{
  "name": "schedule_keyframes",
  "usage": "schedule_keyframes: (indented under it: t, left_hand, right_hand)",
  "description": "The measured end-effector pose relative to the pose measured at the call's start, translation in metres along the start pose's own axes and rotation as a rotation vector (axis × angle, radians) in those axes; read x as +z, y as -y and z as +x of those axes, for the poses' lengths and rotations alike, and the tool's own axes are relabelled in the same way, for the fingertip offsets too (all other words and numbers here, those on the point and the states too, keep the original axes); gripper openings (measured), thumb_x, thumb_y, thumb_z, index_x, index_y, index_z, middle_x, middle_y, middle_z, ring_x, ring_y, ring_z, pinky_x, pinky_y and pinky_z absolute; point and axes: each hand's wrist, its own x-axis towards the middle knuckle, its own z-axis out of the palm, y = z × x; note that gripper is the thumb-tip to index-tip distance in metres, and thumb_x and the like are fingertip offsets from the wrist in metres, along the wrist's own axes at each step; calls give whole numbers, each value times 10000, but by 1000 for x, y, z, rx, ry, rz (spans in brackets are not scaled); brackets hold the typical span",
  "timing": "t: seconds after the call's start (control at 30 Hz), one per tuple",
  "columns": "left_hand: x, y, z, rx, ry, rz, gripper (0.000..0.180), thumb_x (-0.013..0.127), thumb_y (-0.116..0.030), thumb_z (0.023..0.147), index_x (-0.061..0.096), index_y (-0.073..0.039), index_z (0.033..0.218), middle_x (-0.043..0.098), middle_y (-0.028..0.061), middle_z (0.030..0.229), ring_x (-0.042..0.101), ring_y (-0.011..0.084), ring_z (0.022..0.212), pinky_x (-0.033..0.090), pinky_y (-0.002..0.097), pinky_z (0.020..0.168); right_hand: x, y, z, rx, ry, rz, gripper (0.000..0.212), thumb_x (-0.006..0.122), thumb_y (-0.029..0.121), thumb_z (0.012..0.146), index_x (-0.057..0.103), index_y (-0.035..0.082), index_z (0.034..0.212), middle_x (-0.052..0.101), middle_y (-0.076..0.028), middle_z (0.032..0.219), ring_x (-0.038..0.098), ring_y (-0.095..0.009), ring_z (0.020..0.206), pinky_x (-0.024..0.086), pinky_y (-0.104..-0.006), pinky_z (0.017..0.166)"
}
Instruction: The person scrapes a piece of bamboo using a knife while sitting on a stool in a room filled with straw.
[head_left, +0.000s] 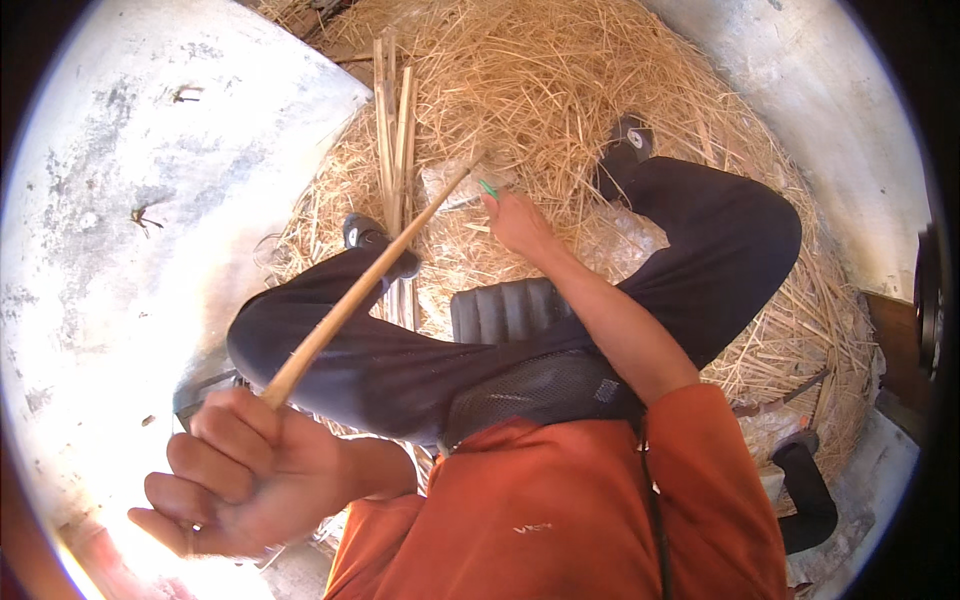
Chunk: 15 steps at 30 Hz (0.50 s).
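Observation:
My left hand [250, 470] is at the lower left, its thumb and forefinger closed on the near end of a long, thin bamboo stick [345, 308]. From there the stick slants up and away to the right, its far end close to my right hand. My right hand [520, 222] is closed around a small tool with a green part [488, 188] poking out past the fingers. Most of that tool is hidden by the hand, so its kind does not show. The green part lies just right of the stick's far end; I cannot tell whether they touch.
Pale shavings [560, 80] cover the floor around my bent legs. Several split bamboo slats [395, 140] lie beyond my left foot. A black ribbed pad [505, 310] sits between my legs. White walls [140, 150] stand left and right. A black bent object [805, 490] lies lower right.

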Motion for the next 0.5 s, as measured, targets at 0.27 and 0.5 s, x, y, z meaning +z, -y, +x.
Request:
schedule_keyframes:
  t: [0.27, 0.5]
  left_hand:
    - [12, -12, -10, -131, 336, -304, 495, 226, -377, 1021, 282, -158, 580, 213, -13, 440, 111, 92, 365, 126, 263, 354]
    - [-11, -9, 7, -129, 367, -224, 458, 281, -341, 1029, 241, -170, 606, 163, -34, 535, 128, 97, 447, 142, 268, 437]
  right_hand:
    - [2, -86, 24, 145, 149, -238, 383, 383, 266, 953, 619, -6, 1081, 610, -292, 1054, 580, -442, 1011, 457, -495, 889]
    - [-101, 114, -80, -232, 118, 393, 426, 382, 370, 976, 551, -17, 1035, 531, -115, 689, 538, -263, 644, 419, -400, 628]
